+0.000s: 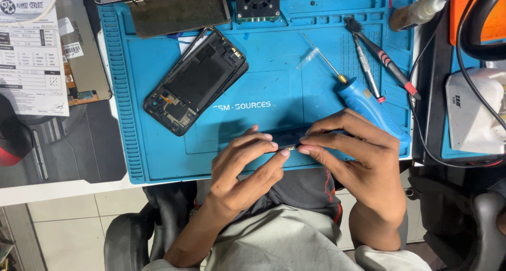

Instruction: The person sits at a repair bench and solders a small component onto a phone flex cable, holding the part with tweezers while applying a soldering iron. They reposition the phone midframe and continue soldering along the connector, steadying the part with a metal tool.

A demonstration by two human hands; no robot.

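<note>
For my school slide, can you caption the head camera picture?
Both hands pinch a thin dark part over a blue mat.

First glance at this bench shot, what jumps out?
The bright blue work mat fills the middle of the bench. An opened black phone body lies tilted on its left half, insides showing. Near the front edge the left hand and right hand pinch a thin dark part between fingertips, with a blue-handled screwdriver lying just beyond the right hand.
</note>
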